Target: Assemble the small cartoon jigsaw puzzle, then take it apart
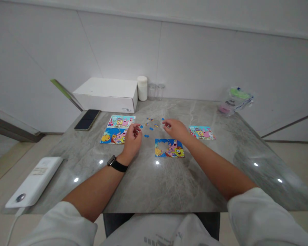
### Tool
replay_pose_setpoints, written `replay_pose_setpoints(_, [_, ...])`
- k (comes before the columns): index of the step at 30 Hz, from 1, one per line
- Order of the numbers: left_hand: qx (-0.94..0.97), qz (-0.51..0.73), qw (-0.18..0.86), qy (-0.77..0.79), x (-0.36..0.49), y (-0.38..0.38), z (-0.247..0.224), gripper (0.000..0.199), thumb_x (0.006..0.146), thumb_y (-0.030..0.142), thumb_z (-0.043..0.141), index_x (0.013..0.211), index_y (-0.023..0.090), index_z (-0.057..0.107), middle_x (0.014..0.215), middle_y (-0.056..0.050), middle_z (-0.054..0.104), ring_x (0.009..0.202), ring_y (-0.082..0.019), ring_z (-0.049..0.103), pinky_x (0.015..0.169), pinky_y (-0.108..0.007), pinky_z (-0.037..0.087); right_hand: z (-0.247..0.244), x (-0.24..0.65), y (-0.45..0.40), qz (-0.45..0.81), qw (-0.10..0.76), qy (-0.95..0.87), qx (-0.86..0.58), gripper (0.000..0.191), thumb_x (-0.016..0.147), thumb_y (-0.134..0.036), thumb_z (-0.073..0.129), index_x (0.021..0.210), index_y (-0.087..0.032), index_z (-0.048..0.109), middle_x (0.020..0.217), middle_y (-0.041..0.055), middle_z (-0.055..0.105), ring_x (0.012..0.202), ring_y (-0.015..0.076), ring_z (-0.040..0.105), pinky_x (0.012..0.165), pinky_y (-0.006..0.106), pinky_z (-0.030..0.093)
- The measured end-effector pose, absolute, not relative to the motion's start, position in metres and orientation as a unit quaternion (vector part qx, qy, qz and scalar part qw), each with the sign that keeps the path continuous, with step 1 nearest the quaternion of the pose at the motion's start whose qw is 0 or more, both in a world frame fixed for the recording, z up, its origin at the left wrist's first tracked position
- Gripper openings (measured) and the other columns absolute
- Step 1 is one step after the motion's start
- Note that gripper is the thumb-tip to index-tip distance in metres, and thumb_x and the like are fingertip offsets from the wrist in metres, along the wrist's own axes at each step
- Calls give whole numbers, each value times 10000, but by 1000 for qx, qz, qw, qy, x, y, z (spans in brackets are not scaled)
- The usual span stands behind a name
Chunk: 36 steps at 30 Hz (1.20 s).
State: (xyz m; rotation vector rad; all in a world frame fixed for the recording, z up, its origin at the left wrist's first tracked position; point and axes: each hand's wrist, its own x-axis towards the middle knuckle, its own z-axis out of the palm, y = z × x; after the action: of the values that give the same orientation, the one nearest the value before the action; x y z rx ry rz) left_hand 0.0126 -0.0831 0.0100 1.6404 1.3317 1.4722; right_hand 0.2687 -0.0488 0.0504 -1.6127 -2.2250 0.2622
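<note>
My left hand [133, 140], with a black watch [117, 164] on the wrist, rests beside the two printed picture sheets [113, 136] and partly covers their right edge. Its fingers are loosely curled and slightly apart, with nothing visible in them. Across the table, my right hand [176, 130] reaches left, fingertips close to a blue puzzle piece [163, 119]. A gap shows between its thumb and fingers. Several loose pieces [151, 128] lie between my hands. Below them is a partly assembled cartoon puzzle [173, 148] with a hole at its left. Another cartoon puzzle [202, 132] lies right of my right forearm.
At the back left stand a white box [105, 94], a white bottle [142, 89] and two clear jars [156, 91]. A phone [87, 119] lies left. A white power device [34, 181] with a cable sits front left. A plastic bag [236, 100] rests back right.
</note>
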Motion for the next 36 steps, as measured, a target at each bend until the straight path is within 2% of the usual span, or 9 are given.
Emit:
replay_pose_setpoints(4, [623,550,277,483,12,-84,10,294,898,145,584,1178,232,605,1011,-15,652,854,-153,604,785,-294,494,53,227,-3,78,53,-772,-628,324,989,-272,634,1278,-182,748,1282,145,757,1168,263,687,1000,334,512])
replay_pose_setpoints(7, [626,547,282,478,13,-85,9,277,910,147,582,1172,230,613,994,-12,645,815,-145,588,750,-283,487,51,203,10,81,4,-764,-641,306,999,-244,601,1249,-179,767,1301,164,753,1204,264,683,1008,315,509])
replay_pose_setpoints(11, [642,536,284,468,16,-86,6,261,923,149,584,1169,228,623,993,-13,645,811,-144,586,733,-279,484,47,187,11,89,-38,-745,-661,335,980,-220,620,1262,-131,777,1279,209,758,1160,280,714,952,304,541])
replay_pose_setpoints(20, [691,509,257,445,16,-86,-2,242,935,147,586,1148,233,662,1019,-21,650,842,-155,598,772,-304,493,52,204,4,101,-45,-755,-646,313,977,-213,656,1249,-134,790,1315,204,751,1213,276,705,1001,298,525])
replay_pose_setpoints(24, [704,502,250,436,17,-87,-1,238,933,150,592,1146,231,663,1004,-17,637,820,-150,586,773,-307,496,53,214,2,111,-47,-753,-647,360,917,-223,748,1267,-146,780,1290,191,765,1206,285,707,1003,296,517])
replay_pose_setpoints(26, [707,499,250,435,17,-87,0,238,935,154,594,1150,231,660,998,-16,634,821,-150,587,772,-308,498,53,218,1,120,-46,-753,-645,356,886,-225,781,1232,-144,794,1257,187,778,1182,286,715,992,293,516])
replay_pose_setpoints(29, [710,498,245,434,17,-87,1,234,938,159,597,1153,232,655,1011,-17,632,839,-154,593,773,-310,502,54,225,1,133,-42,-759,-636,253,892,-221,757,1127,-158,828,1195,163,799,1116,272,736,941,289,527])
replay_pose_setpoints(31, [712,496,241,434,17,-88,1,235,935,150,596,1147,234,652,1031,-20,632,854,-155,597,769,-307,504,56,231,-1,159,-14,-761,-629,212,911,-223,730,1092,-175,830,1147,123,814,1043,238,748,878,270,530])
replay_pose_setpoints(36, [752,468,222,407,17,-92,2,193,933,148,608,1102,224,657,1042,-27,621,844,-154,584,734,-298,496,61,261,-22,293,133,-740,-591,161,906,-245,717,1018,-162,796,966,53,816,835,159,718,728,223,506])
